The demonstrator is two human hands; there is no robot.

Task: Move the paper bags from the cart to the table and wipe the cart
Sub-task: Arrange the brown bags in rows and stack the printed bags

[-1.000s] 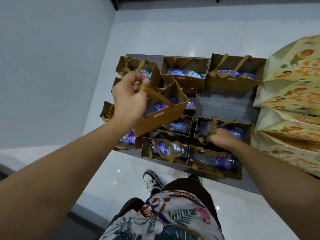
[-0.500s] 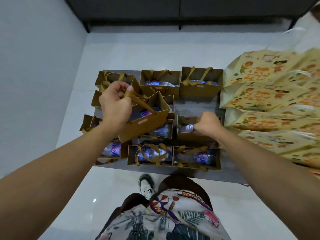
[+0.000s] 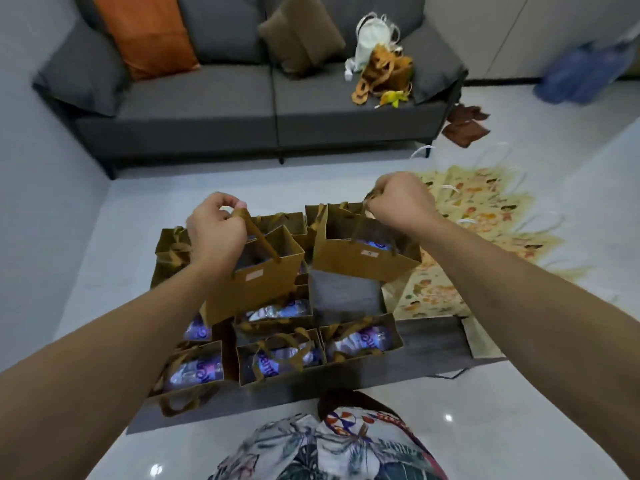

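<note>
A low grey flat cart (image 3: pixel 429 336) lay beneath both hands, carrying brown paper bags (image 3: pixel 280 356); the left hand (image 3: pixel 216 230) gripped one lifted bag's (image 3: pixel 256 282) ribbon handles; the right hand (image 3: pixel 401 202) gripped another bag's (image 3: pixel 360 254).

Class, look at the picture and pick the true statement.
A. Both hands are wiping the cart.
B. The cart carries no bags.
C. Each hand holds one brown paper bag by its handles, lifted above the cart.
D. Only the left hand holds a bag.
C: the left hand grips the handles of one brown paper bag and the right hand grips another bag, both raised over the cart.
</note>
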